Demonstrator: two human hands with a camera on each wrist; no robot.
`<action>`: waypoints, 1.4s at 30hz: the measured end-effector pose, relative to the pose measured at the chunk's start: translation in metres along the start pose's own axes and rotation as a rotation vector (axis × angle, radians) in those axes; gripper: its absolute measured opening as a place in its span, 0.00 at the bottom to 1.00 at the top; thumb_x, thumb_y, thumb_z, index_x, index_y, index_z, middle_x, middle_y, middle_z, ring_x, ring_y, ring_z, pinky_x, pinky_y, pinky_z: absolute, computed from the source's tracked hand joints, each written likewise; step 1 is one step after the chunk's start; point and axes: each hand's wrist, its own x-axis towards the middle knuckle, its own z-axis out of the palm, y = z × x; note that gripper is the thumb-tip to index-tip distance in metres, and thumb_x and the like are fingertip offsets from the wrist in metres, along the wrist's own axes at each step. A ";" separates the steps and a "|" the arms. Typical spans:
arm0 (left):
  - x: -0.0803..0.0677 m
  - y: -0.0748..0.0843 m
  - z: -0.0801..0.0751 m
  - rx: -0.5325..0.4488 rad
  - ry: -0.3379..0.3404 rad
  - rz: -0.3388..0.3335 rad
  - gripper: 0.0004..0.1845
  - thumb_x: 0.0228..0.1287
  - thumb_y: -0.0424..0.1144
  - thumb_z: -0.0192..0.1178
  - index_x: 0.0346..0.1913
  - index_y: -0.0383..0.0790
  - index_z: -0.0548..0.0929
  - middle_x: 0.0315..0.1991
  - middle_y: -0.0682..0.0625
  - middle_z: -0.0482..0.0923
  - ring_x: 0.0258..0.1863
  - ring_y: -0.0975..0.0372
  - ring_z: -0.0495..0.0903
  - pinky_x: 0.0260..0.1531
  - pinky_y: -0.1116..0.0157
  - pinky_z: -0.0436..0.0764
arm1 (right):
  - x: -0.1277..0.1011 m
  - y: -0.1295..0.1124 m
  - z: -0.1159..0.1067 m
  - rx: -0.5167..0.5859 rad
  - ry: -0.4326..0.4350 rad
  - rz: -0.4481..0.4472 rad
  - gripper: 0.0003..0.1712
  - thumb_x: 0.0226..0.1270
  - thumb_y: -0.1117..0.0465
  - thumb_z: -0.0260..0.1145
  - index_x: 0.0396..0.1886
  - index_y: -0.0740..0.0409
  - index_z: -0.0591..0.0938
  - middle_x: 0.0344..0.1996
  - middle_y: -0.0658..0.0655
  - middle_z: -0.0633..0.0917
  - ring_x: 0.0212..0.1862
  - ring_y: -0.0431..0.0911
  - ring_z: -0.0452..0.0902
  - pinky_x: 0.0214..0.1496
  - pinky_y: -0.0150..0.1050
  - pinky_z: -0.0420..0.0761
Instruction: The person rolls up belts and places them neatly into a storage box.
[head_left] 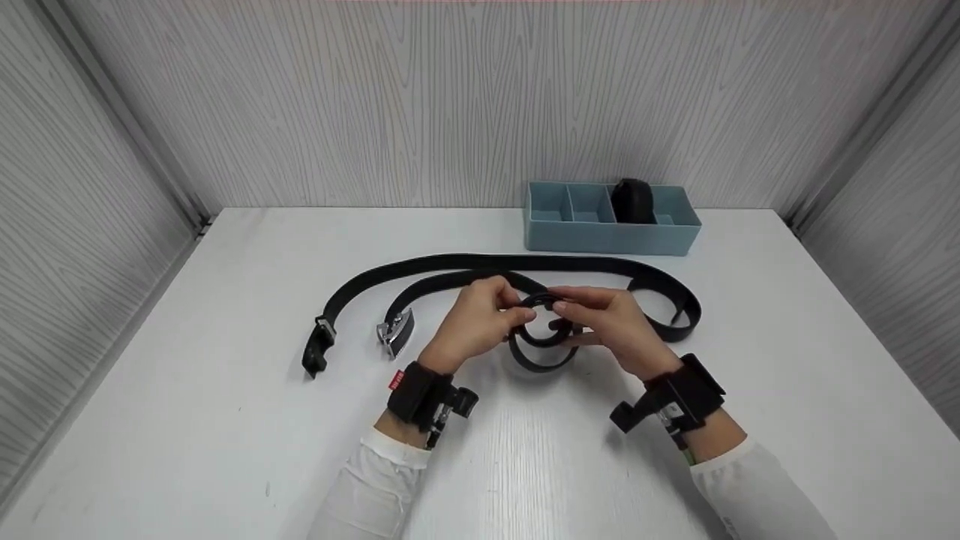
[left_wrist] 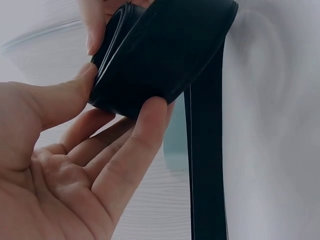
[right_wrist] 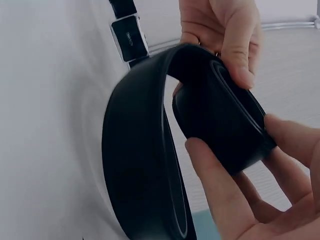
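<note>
Belt (head_left: 540, 330), black and smooth, is partly wound into a tight coil that I pinch between my left hand (head_left: 472, 319) and right hand (head_left: 611, 322). Its loose length trails over the bench (head_left: 225, 420) beyond my hands, silver buckle (head_left: 395, 332) left of them.

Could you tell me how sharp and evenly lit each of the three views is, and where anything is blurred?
Head view: even, soft light, faint shadows under the hands, the belt and blue tray sharp. Left wrist view: the coil fairly sharp, the left hand close and soft, background washed out. Right wrist view: the right hand blurred in the foreground, the buckle readable.
</note>
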 end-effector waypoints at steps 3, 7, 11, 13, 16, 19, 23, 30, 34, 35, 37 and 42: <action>0.000 -0.001 -0.001 0.043 -0.037 0.020 0.09 0.67 0.38 0.71 0.36 0.39 0.82 0.33 0.52 0.82 0.28 0.64 0.78 0.28 0.68 0.76 | 0.000 -0.001 -0.002 -0.070 -0.042 0.004 0.25 0.72 0.56 0.73 0.64 0.62 0.83 0.57 0.62 0.85 0.50 0.50 0.84 0.47 0.50 0.88; 0.001 -0.002 -0.001 0.075 -0.067 0.032 0.09 0.67 0.39 0.72 0.36 0.39 0.82 0.33 0.52 0.82 0.29 0.64 0.77 0.28 0.67 0.74 | -0.001 -0.001 -0.002 -0.103 -0.075 0.009 0.23 0.72 0.58 0.72 0.63 0.60 0.84 0.56 0.62 0.86 0.50 0.50 0.85 0.46 0.49 0.88; 0.000 -0.001 0.000 0.039 -0.047 -0.003 0.10 0.67 0.40 0.72 0.39 0.39 0.82 0.37 0.51 0.84 0.30 0.65 0.80 0.29 0.68 0.77 | -0.001 -0.001 -0.001 -0.065 -0.041 0.012 0.23 0.73 0.57 0.72 0.64 0.60 0.84 0.55 0.60 0.86 0.50 0.48 0.84 0.46 0.47 0.88; 0.000 -0.001 0.000 0.008 -0.027 -0.022 0.11 0.67 0.42 0.73 0.41 0.39 0.82 0.39 0.50 0.85 0.29 0.64 0.82 0.28 0.68 0.78 | 0.000 0.000 0.000 -0.036 -0.018 0.008 0.24 0.74 0.57 0.71 0.65 0.60 0.83 0.56 0.60 0.86 0.50 0.48 0.83 0.46 0.46 0.88; 0.000 -0.001 0.001 -0.039 -0.004 -0.035 0.13 0.66 0.42 0.73 0.43 0.38 0.82 0.41 0.48 0.86 0.28 0.63 0.84 0.28 0.68 0.79 | 0.000 0.001 0.001 0.013 0.021 0.003 0.24 0.75 0.58 0.70 0.66 0.60 0.82 0.56 0.62 0.84 0.50 0.48 0.82 0.46 0.46 0.88; 0.000 0.000 0.001 -0.068 0.008 -0.032 0.13 0.66 0.40 0.73 0.43 0.37 0.81 0.41 0.47 0.85 0.28 0.63 0.84 0.28 0.68 0.80 | 0.001 0.002 0.001 0.048 0.045 0.007 0.23 0.75 0.58 0.69 0.67 0.59 0.82 0.56 0.65 0.83 0.49 0.48 0.83 0.47 0.45 0.88; 0.000 0.000 0.001 -0.080 0.005 -0.012 0.11 0.66 0.37 0.73 0.41 0.36 0.81 0.40 0.47 0.85 0.29 0.64 0.84 0.28 0.68 0.82 | 0.001 0.002 0.000 0.040 0.034 0.016 0.24 0.74 0.57 0.70 0.67 0.59 0.82 0.57 0.64 0.83 0.50 0.49 0.84 0.48 0.46 0.88; 0.000 0.000 -0.001 0.015 -0.027 0.028 0.09 0.65 0.36 0.74 0.37 0.38 0.83 0.36 0.51 0.84 0.29 0.65 0.78 0.29 0.68 0.75 | 0.000 -0.001 -0.004 -0.114 -0.045 0.019 0.25 0.72 0.56 0.72 0.65 0.59 0.83 0.57 0.61 0.86 0.51 0.51 0.85 0.47 0.47 0.88; 0.000 0.000 -0.001 0.046 -0.045 0.034 0.08 0.64 0.37 0.74 0.36 0.40 0.84 0.37 0.52 0.85 0.33 0.65 0.77 0.32 0.67 0.74 | 0.000 -0.002 -0.004 -0.160 -0.066 0.018 0.23 0.72 0.57 0.72 0.63 0.58 0.85 0.57 0.60 0.86 0.50 0.51 0.86 0.46 0.47 0.88; 0.000 0.000 -0.001 0.043 -0.040 0.028 0.08 0.65 0.38 0.74 0.37 0.40 0.84 0.38 0.51 0.85 0.33 0.64 0.78 0.32 0.67 0.75 | 0.000 -0.002 -0.004 -0.151 -0.060 0.017 0.23 0.72 0.57 0.72 0.63 0.58 0.85 0.56 0.61 0.86 0.49 0.50 0.86 0.45 0.46 0.88; 0.000 0.000 0.000 0.027 -0.021 0.014 0.09 0.65 0.39 0.74 0.38 0.40 0.84 0.41 0.51 0.86 0.34 0.64 0.80 0.32 0.67 0.77 | 0.000 -0.001 -0.003 -0.121 -0.042 0.012 0.23 0.72 0.57 0.72 0.64 0.57 0.84 0.56 0.62 0.86 0.48 0.49 0.86 0.44 0.45 0.88; 0.000 0.001 0.002 -0.038 0.029 -0.016 0.12 0.68 0.43 0.72 0.43 0.39 0.83 0.43 0.48 0.86 0.31 0.63 0.85 0.31 0.67 0.81 | 0.000 0.001 -0.002 0.003 0.017 -0.013 0.25 0.73 0.56 0.72 0.66 0.58 0.83 0.54 0.65 0.86 0.48 0.48 0.85 0.44 0.44 0.88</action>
